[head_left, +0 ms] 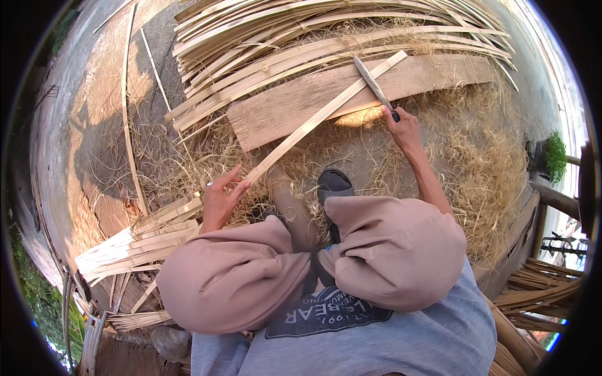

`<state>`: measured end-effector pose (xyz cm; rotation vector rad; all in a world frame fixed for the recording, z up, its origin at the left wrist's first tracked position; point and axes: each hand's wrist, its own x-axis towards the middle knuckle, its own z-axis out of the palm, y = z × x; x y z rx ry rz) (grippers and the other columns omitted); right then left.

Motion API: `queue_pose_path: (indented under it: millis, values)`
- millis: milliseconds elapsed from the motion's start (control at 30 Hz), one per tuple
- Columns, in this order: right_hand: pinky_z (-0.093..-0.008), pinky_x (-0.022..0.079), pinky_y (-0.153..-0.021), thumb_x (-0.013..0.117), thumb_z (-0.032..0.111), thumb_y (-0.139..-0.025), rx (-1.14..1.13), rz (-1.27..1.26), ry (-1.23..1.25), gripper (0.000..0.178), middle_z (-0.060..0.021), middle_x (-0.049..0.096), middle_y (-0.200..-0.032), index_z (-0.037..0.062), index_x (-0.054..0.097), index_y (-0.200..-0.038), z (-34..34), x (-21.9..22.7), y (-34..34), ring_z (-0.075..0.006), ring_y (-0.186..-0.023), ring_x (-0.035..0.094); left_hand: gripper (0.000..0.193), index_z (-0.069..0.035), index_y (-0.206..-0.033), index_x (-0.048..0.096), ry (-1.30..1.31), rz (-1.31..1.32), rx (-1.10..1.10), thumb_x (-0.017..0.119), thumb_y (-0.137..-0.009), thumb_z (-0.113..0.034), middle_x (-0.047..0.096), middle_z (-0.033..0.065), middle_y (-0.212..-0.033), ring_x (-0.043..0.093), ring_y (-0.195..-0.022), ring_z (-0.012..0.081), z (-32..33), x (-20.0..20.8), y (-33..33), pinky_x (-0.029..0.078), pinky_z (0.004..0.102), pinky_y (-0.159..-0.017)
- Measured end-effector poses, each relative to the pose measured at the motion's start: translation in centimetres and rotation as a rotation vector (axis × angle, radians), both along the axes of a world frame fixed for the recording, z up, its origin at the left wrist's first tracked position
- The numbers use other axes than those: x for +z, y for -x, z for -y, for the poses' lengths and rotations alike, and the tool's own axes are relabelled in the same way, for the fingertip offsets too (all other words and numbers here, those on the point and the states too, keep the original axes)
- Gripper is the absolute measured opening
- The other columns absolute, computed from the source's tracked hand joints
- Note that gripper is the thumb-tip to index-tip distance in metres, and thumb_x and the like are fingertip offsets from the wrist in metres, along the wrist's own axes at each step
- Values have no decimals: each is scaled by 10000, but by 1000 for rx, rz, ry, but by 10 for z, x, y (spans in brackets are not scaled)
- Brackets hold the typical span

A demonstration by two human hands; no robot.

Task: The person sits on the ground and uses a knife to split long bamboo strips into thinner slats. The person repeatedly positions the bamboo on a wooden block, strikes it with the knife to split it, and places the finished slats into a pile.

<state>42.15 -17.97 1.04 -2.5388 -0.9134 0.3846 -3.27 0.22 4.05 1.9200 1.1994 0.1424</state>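
Left hand [221, 197]: pinches pale strip [313, 123]
Right hand [404, 130]: grips knife [379, 92]
Strip handling: likely light, springy; best held at left-hand end

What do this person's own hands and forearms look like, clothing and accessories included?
The left hand is ungloved and wears a silver-coloured ring. The right hand is ungloved, with no ring visible. The visible right forearm is uncovered; no sleeve shows on either arm.
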Motion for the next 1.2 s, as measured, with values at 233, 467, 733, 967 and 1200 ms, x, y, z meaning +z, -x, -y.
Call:
queue_pose_path:
  millis: [233, 467, 733, 967, 1200]
  values:
    - [-510, 515, -728, 562, 650, -969, -188, 30, 1, 712, -264, 681, -751, -26, 691, -787, -14, -13, -68, -453, -782, 681, 341, -20, -869, 673, 247, -108, 9, 714, -989, -337, 600, 23, -689, 522, -622, 107, 7, -28, 86, 425, 298, -585]
    - [-422, 452, -546, 612, 552, -990, 104, -303, -160, 635, -145, 557, -563, -27, 630, -731, -36, -11, 81, -245, -531, 551, 388, -28, -857, 633, 259, -66, -87, 601, -1051, -363, 570, 83, -616, 538, -547, 197, 8, -11, -7, 414, 375, -543]
    - [-470, 520, -620, 624, 600, -969, 243, -141, -44, 568, -176, 663, -776, 48, 628, -836, 2, -4, 102, -374, -699, 673, 342, -54, -926, 661, -144, -91, -188, 561, -1057, -353, 616, 235, -712, 602, -688, 474, 19, -28, -74, 448, 519, -603]
    - [-410, 435, -559, 692, 546, -954, 437, -2, -121, 550, -115, 598, -712, 14, 628, -825, 8, -7, 107, -227, -638, 583, 375, -67, -911, 644, -119, -41, -191, 548, -1056, -399, 633, 234, -753, 615, -732, 481, 11, -28, -60, 454, 550, -640]
    - [-453, 456, -570, 636, 547, -979, 93, -93, -163, 599, -175, 571, -586, -10, 627, -758, -34, -3, 50, -299, -549, 568, 395, -16, -878, 642, -5, -3, -180, 556, -1060, -356, 581, 179, -673, 553, -632, 354, 13, -21, -65, 431, 449, -614]
